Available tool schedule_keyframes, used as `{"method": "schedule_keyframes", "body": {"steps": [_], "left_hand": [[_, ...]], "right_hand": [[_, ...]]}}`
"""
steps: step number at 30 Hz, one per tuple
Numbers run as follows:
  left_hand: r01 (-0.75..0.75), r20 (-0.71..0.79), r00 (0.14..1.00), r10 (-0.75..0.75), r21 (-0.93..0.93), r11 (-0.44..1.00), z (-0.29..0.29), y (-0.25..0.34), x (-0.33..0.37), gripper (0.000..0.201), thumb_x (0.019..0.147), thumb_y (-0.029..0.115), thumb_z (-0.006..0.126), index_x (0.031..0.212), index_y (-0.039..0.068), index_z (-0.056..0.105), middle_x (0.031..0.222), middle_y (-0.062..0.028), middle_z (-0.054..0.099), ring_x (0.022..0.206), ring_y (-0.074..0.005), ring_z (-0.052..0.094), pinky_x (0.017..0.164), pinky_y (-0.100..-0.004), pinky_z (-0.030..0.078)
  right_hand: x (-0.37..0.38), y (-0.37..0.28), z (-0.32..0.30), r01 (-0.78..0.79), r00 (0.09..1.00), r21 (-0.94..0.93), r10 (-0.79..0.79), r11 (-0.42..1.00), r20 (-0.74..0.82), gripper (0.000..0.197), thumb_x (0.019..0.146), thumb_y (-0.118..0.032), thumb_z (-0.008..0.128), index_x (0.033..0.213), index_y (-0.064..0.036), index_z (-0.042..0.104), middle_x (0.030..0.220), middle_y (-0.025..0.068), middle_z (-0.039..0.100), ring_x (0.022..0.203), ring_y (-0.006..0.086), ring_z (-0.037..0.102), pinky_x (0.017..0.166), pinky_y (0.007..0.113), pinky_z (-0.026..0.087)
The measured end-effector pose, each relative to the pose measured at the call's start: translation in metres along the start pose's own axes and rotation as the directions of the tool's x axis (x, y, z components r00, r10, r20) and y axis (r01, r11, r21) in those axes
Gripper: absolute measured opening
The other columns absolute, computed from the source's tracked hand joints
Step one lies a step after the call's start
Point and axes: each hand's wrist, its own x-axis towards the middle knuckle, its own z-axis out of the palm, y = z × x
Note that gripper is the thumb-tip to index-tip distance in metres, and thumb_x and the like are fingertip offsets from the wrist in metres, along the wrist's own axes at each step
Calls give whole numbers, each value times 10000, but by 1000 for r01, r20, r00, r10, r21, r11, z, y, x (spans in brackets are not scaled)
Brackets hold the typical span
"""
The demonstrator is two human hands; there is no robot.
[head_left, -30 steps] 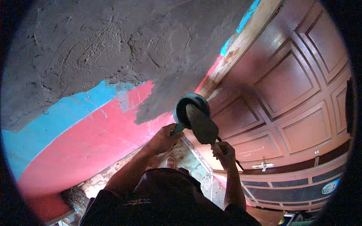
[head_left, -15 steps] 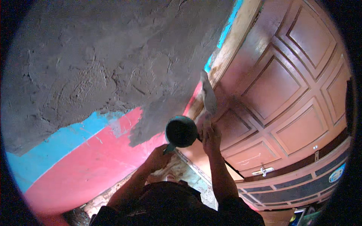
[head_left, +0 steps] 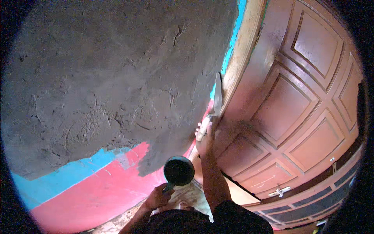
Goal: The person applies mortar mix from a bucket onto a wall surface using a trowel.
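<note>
Wrapped round the handle of a dark, round dipper (head_left: 179, 171), my left hand (head_left: 157, 196) holds it low before my body. The dipper's inside is dark, so its contents cannot be made out. My right hand (head_left: 205, 136) grips the pale handle of a trowel (head_left: 218, 93). Its grey blade points up and lies along the edge where the wall meets the wooden door frame (head_left: 237, 62). Dark grey wet-looking plaster (head_left: 117, 78) covers most of the wall, with rough ridges and lumps on it.
Below the plaster, blue paint (head_left: 74, 165) and pink paint (head_left: 97, 183) show on the wall. A brown panelled door (head_left: 288, 101) with a metal handle (head_left: 279, 192) stands on the right. Stained floor (head_left: 183, 197) shows beneath the dipper.
My right hand has moved up with the trowel, whose blade has turned edge-on beside the door frame. The dipper in my left hand is lower and farther from the right hand.
</note>
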Motion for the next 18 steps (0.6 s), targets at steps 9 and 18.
{"method": "schedule_keyframes", "body": {"steps": [9,18], "left_hand": [[96,23,994,-105,232,968,-12,-6,-5,372,987,135,676,1332,62,555,1024,-79,732,655,-121,631,518,-280,508],[-67,18,998,64,325,943,-11,-14,-10,336,971,123,685,1285,58,587,949,-56,737,649,-107,643,521,-280,511]], "right_hand": [[42,29,10,-89,979,289,138,953,-153,624,916,-738,558,1097,-141,564,726,6,532,530,131,494,470,268,419],[19,63,-22,-119,941,154,161,981,-299,668,918,-733,559,1067,-83,588,709,37,552,523,150,522,442,280,430]]}}
